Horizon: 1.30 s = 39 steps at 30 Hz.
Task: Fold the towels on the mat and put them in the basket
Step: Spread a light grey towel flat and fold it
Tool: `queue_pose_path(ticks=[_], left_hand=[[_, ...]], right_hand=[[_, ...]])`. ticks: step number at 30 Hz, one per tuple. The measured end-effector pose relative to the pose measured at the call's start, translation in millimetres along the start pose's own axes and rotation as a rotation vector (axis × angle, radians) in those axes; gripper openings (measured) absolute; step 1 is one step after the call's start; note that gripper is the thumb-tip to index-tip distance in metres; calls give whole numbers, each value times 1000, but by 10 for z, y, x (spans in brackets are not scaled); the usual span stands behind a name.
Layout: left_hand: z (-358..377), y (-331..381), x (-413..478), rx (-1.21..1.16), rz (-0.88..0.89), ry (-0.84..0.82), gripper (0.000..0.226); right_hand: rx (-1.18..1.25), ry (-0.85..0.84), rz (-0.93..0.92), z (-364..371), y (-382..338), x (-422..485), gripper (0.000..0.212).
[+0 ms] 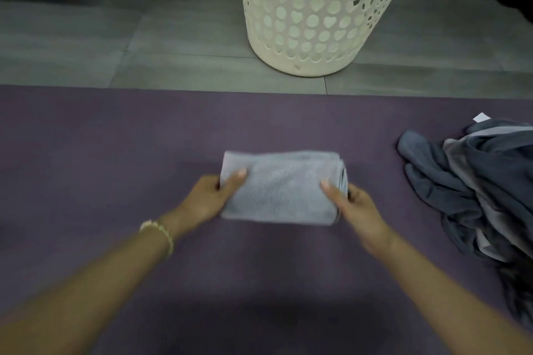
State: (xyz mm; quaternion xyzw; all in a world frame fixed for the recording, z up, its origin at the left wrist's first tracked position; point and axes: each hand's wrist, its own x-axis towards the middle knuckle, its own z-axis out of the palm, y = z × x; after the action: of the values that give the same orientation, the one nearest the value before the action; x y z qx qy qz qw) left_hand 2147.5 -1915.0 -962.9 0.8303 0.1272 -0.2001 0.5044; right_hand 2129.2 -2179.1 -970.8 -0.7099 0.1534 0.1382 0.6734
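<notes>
One folded towel on the mat, gripped at either end by left hand and right hand fingers; one basket; one unfolded pile.

mat bare left; towel pile blocks right.

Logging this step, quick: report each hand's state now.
Left hand: closed on the folded towel, left end.
Right hand: closed on its right end.

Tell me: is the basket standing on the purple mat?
No, the basket stands on the grey floor beyond the mat's far edge.
</notes>
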Motion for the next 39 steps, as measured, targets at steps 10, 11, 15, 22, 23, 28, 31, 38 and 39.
queue_pose_path(ticks=[10, 11, 15, 22, 23, 28, 31, 38, 39], left_hand=[[237, -576, -272, -134, 69, -163, 60], [238, -550, -262, -152, 114, -151, 51], [260, -454, -122, -137, 95, -51, 35], [396, -331, 211, 140, -186, 104, 57], [420, -282, 207, 205, -196, 155, 53], [551, -312, 26, 636, 486, 396, 38], [634, -446, 6, 977, 635, 25, 61], [694, -476, 116, 1000, 457, -51, 79], [706, -480, 114, 983, 441, -42, 79]], right_hand=[[-118, -58, 13, 47, 370, -317, 35], [-118, -69, -18, 60, 348, -303, 33], [-13, 9, -41, 90, 309, -219, 25], [-310, 287, 81, 171, 429, 195, 39], [-361, 311, 95, 182, 454, 236, 40], [-477, 311, 152, 161, 455, 310, 39], [-635, 437, -31, 214, 428, 207, 32], [-1208, 89, -497, 632, 531, 158, 62], [-1232, 44, -449, 626, 561, 167, 68]])
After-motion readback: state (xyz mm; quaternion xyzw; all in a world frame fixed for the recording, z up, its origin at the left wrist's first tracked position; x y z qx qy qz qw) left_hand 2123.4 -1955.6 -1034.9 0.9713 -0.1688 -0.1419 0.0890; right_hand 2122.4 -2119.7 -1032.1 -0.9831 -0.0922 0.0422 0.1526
